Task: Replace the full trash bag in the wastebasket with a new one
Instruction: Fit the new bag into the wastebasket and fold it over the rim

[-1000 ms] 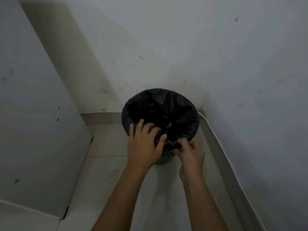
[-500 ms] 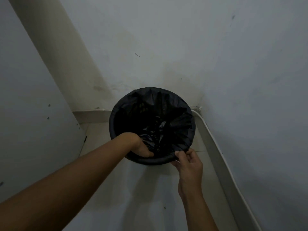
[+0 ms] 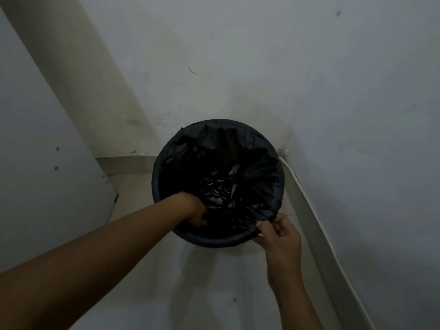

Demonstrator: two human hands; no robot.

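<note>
At frame centre, the wastebasket point(image 3: 166, 186) holds the black trash bag point(image 3: 228, 186). The left hand point(image 3: 196, 214) reaches inside, fingers hidden; the right hand point(image 3: 277, 236) pinches the bag's edge at the rim. Seemingly seating the liner; next, press it down evenly.

The wastebasket point(image 3: 217, 241) stood in the corner where two pale walls met, lined with a black trash bag point(image 3: 228, 167) folded over its rim. The left hand point(image 3: 196, 214) reached down inside, fingers lost in the crumpled plastic. The right hand point(image 3: 277, 236) pinched the bag's edge at the near right rim. A white cable point(image 3: 307, 198) ran along the right baseboard.
</note>
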